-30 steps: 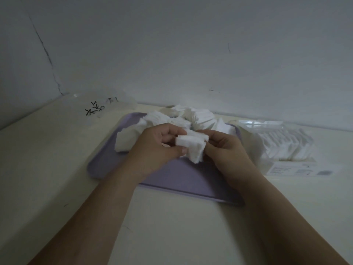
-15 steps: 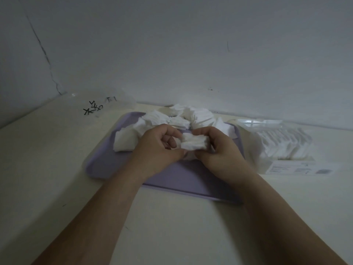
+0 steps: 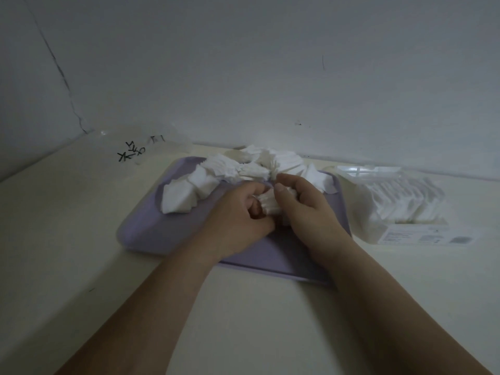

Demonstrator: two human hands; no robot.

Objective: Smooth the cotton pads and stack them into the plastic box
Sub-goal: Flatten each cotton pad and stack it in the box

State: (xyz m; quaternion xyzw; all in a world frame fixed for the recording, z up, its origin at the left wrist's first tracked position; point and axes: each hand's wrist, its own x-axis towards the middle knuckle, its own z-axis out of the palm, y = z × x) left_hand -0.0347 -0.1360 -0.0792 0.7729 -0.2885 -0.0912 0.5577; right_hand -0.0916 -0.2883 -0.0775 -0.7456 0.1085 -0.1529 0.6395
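Observation:
A small bundle of white cotton pads (image 3: pixel 270 204) is squeezed between my two hands over the purple tray (image 3: pixel 151 226). My left hand (image 3: pixel 238 220) curls its fingers round the bundle's left side. My right hand (image 3: pixel 303 201) grips the right side, thumb on top. A loose heap of cotton pads (image 3: pixel 230 171) lies on the far part of the tray. The clear plastic box (image 3: pixel 400 201) stands to the right of the tray with a row of pads upright inside it.
A clear plastic bag (image 3: pixel 140 150) with black writing lies at the back left by the wall. The cream table (image 3: pixel 243 320) runs up to the white wall right behind the tray. A printed label (image 3: pixel 422 236) lies at the box's front.
Both hands have closed in on the bundle and lowered it toward the tray. The pads, first splayed out loose between the fingers, are now pressed together.

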